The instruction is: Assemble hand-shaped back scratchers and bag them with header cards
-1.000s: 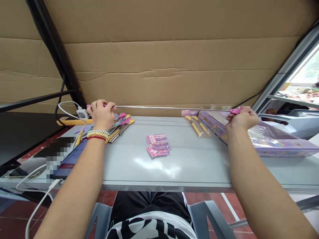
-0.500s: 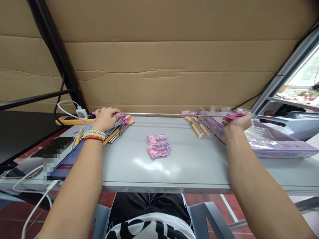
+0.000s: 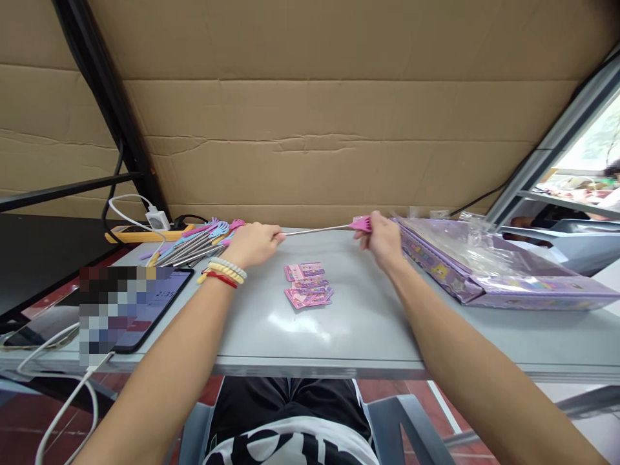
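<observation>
A telescopic back scratcher [image 3: 317, 230] with a thin metal rod is stretched between my two hands, over the far part of the table. My left hand [image 3: 256, 244] is closed round its handle end, which the fingers mostly hide. At the other end, my right hand [image 3: 382, 240] pinches the pink hand-shaped head. A pile of more back scratchers [image 3: 203, 242], with metal rods and pink, blue and yellow ends, lies just left of my left hand. Between my forearms, several small pink printed cards [image 3: 309, 285] lie on the table.
A purple printed box [image 3: 542, 290] with clear plastic bags [image 3: 465, 248] stands on the right. Left on the grey table [image 3: 368, 323] are a phone [image 3: 155, 310], a white charger [image 3: 157, 219] with cables and a yellow power strip [image 3: 121, 234]. Cardboard [image 3: 310, 110] walls the back.
My hands have come closer together, the right moving left and the left moving right. The rod between them is much shorter. Yellow-handled scratchers beside the box are now hidden behind my right hand.
</observation>
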